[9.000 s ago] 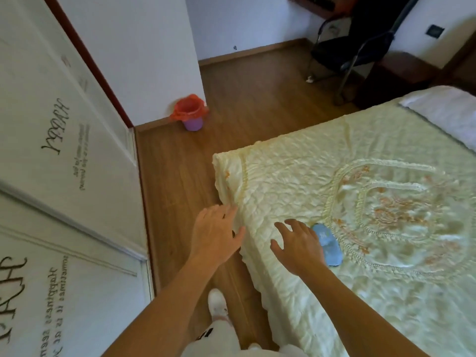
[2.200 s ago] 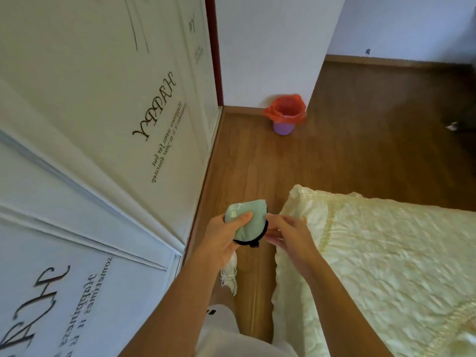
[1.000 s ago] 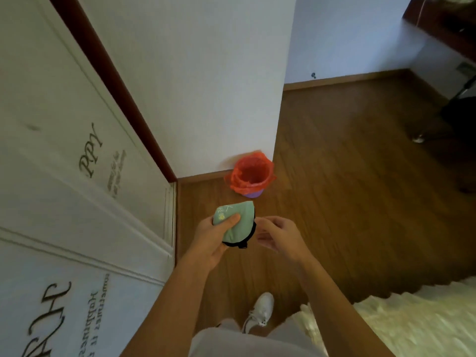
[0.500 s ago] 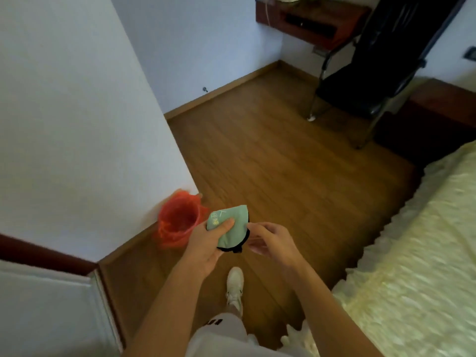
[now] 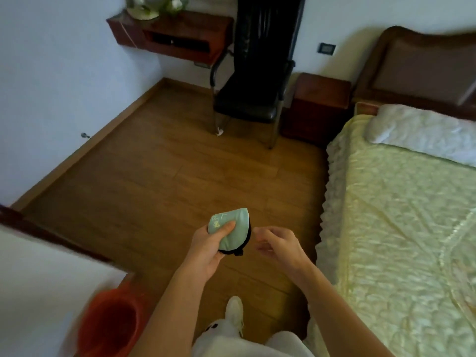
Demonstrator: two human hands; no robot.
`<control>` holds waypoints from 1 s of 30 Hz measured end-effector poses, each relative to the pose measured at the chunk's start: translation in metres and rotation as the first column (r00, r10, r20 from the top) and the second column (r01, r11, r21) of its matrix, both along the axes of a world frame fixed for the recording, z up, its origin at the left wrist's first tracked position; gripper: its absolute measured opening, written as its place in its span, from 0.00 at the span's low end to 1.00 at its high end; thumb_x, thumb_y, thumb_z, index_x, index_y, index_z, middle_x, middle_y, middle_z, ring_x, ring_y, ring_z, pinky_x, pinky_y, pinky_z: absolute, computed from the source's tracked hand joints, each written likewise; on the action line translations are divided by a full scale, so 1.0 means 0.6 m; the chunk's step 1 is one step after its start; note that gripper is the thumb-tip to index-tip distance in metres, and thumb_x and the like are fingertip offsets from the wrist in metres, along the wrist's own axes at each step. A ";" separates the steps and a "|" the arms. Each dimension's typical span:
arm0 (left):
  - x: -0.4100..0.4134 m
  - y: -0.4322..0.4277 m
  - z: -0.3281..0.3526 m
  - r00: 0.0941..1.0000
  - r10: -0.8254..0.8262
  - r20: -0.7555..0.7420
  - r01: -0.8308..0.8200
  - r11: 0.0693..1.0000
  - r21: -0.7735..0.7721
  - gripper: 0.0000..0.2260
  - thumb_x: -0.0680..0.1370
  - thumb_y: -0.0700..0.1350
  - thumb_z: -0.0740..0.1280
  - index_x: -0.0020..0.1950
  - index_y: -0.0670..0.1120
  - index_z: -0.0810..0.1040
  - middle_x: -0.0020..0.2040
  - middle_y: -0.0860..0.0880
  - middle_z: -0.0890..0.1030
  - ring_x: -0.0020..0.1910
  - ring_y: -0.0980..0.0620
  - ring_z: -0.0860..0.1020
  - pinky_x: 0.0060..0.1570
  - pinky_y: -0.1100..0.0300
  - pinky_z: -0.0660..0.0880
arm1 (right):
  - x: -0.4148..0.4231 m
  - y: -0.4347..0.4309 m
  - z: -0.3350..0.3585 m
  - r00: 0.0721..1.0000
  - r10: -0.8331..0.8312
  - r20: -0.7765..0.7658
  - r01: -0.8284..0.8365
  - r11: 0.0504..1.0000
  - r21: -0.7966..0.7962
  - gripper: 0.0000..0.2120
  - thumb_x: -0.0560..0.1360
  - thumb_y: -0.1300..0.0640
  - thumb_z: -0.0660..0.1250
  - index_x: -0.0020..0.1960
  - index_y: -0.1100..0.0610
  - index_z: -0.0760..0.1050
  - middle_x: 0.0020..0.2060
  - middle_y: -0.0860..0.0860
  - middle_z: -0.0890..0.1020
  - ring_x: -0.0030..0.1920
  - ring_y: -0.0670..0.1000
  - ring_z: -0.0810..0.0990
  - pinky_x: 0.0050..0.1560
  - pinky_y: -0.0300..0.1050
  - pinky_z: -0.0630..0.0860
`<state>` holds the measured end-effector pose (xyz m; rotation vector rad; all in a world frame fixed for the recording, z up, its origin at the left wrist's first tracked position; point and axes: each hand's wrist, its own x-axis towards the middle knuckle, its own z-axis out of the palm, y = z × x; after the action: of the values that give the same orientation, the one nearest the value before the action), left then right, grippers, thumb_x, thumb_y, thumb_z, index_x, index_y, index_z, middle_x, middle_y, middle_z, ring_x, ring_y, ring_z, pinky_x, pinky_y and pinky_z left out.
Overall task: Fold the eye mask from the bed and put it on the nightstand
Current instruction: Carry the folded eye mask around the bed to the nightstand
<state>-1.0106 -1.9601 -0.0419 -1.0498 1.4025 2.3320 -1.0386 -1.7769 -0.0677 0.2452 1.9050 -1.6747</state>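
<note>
The folded eye mask point(image 5: 235, 229), pale green with a black edge and strap, is pinched in my left hand point(image 5: 207, 249) above the wooden floor. My right hand point(image 5: 279, 244) hovers just right of it, fingers curled and apart, holding nothing. The dark red-brown nightstand point(image 5: 318, 99) stands far ahead between the black chair and the bed's headboard. The bed point(image 5: 401, 215) with its cream quilted cover runs along my right.
A black chair point(image 5: 253, 81) stands left of the nightstand. A wall-mounted wooden shelf point(image 5: 177, 34) is at the back left. An orange-lined bin point(image 5: 110, 323) sits by my left leg. A white pillow point(image 5: 422, 132) lies at the bed's head. Bare wooden floor stretches ahead.
My view has swung right, from the wardrobe and wall to the chair, nightstand and bed head. The bin now sits at lower left. My left hand keeps the folded mask.
</note>
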 end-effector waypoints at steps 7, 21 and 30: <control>-0.205 0.027 0.011 0.979 -0.206 -0.007 0.205 0.979 -0.016 0.14 0.73 0.40 0.74 0.58 0.41 0.79 0.54 0.40 0.84 0.52 0.42 0.83 0.40 0.53 0.81 | -0.144 0.016 0.004 0.977 -0.208 -0.044 0.208 0.978 -0.008 0.20 0.70 0.42 0.72 0.54 0.55 0.85 0.49 0.53 0.89 0.52 0.52 0.87 0.52 0.46 0.84; -0.552 0.171 -0.008 0.932 -0.363 0.023 0.363 0.930 -0.055 0.16 0.73 0.40 0.74 0.59 0.40 0.79 0.54 0.40 0.84 0.53 0.42 0.83 0.41 0.52 0.81 | -0.454 0.156 -0.020 0.919 -0.393 -0.022 0.390 0.917 -0.082 0.19 0.69 0.43 0.73 0.51 0.56 0.86 0.48 0.57 0.89 0.53 0.54 0.87 0.59 0.54 0.83; -0.841 0.327 0.015 0.938 -0.346 0.036 0.347 0.934 -0.085 0.18 0.72 0.41 0.74 0.61 0.42 0.77 0.57 0.40 0.82 0.56 0.41 0.81 0.51 0.48 0.82 | -0.744 0.311 0.004 0.925 -0.379 -0.035 0.376 0.924 -0.074 0.17 0.74 0.44 0.72 0.53 0.56 0.83 0.50 0.55 0.87 0.53 0.52 0.86 0.55 0.48 0.84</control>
<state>-1.5149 -1.7639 -0.0328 -0.7689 1.5543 2.0154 -1.4849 -1.5901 -0.0653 0.5825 1.9224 -2.0043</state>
